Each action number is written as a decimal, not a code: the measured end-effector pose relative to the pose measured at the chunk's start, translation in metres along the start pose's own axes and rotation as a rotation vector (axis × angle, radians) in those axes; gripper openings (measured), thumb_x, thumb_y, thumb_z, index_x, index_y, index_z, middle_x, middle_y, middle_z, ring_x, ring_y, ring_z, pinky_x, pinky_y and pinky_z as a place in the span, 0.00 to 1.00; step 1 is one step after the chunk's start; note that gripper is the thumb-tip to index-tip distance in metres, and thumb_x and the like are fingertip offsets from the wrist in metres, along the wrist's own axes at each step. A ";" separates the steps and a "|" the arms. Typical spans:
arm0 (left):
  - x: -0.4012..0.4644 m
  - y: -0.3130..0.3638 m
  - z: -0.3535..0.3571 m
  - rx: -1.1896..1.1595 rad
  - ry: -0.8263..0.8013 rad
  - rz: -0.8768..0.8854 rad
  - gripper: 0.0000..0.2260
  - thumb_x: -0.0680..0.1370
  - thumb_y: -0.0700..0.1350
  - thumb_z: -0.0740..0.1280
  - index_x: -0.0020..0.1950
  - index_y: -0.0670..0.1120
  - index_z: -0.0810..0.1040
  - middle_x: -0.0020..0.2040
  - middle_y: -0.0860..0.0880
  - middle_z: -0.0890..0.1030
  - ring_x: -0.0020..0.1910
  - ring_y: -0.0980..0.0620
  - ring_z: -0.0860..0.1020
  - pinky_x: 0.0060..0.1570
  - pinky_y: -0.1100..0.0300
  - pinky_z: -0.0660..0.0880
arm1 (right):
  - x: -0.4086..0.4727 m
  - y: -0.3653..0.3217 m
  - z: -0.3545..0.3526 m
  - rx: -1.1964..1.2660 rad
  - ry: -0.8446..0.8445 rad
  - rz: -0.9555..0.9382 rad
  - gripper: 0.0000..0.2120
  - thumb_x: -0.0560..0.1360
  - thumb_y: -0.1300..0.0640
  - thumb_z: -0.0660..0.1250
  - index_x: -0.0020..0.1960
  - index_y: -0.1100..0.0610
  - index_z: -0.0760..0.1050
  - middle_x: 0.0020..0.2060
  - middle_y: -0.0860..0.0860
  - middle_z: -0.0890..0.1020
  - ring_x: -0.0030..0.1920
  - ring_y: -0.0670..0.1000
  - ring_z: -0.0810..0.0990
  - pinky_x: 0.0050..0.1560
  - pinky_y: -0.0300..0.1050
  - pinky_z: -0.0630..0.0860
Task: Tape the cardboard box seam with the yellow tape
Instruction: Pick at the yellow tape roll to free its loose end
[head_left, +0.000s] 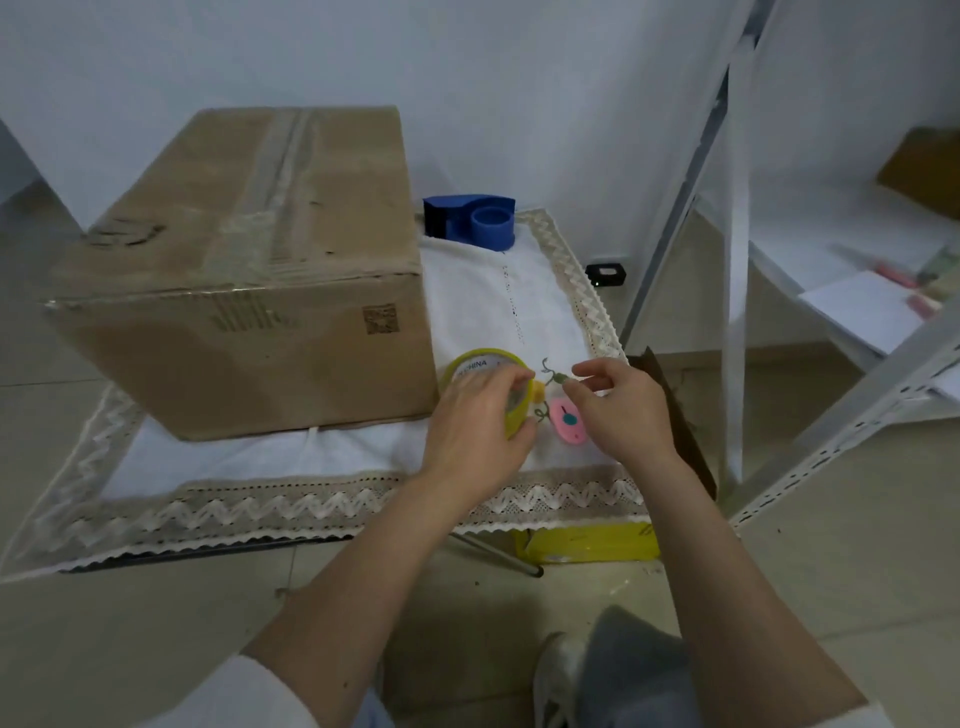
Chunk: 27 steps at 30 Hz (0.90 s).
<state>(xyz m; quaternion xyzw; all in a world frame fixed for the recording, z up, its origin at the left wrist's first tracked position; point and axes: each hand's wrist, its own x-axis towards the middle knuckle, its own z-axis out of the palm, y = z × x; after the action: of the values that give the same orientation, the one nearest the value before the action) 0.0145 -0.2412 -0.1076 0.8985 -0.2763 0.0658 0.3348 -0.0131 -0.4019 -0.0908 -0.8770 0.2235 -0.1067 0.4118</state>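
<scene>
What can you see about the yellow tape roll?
The yellow tape roll is a ring with a pale inner core printed with dark letters. The left hand grips it, covering its lower part, and holds it tilted just in front of the cardboard box, above the white cloth. The right hand pinches beside it.

A low table (322, 525) is covered with a white lace-edged cloth (488, 301). On the cloth stand a cardboard box (249, 270) and a blue tape dispenser (470, 222); a pink cutter (567, 421) lies near the front.
</scene>
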 end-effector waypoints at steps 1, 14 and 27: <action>0.003 -0.002 0.003 0.022 -0.002 0.004 0.19 0.73 0.45 0.71 0.63 0.49 0.76 0.59 0.52 0.81 0.60 0.49 0.77 0.62 0.57 0.68 | 0.002 0.001 0.001 -0.017 -0.001 0.005 0.11 0.77 0.52 0.69 0.58 0.53 0.79 0.42 0.44 0.80 0.48 0.49 0.80 0.45 0.44 0.76; 0.004 -0.019 0.010 0.200 0.029 0.037 0.28 0.69 0.46 0.73 0.68 0.53 0.72 0.44 0.51 0.86 0.50 0.49 0.83 0.73 0.60 0.53 | 0.001 0.005 0.000 -0.283 -0.103 0.053 0.18 0.72 0.51 0.74 0.61 0.51 0.77 0.51 0.48 0.82 0.53 0.51 0.80 0.52 0.48 0.78; 0.008 0.007 -0.002 -0.733 0.233 -0.200 0.29 0.71 0.42 0.78 0.68 0.56 0.72 0.42 0.52 0.87 0.42 0.53 0.85 0.49 0.53 0.82 | -0.010 -0.027 0.001 0.615 -0.288 0.222 0.22 0.79 0.37 0.57 0.54 0.51 0.82 0.47 0.47 0.87 0.47 0.45 0.86 0.46 0.39 0.79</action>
<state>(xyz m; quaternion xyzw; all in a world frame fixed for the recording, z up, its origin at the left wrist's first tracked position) 0.0177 -0.2479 -0.0999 0.7283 -0.1529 0.0315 0.6672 -0.0136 -0.3811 -0.0702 -0.6884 0.2147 0.0013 0.6929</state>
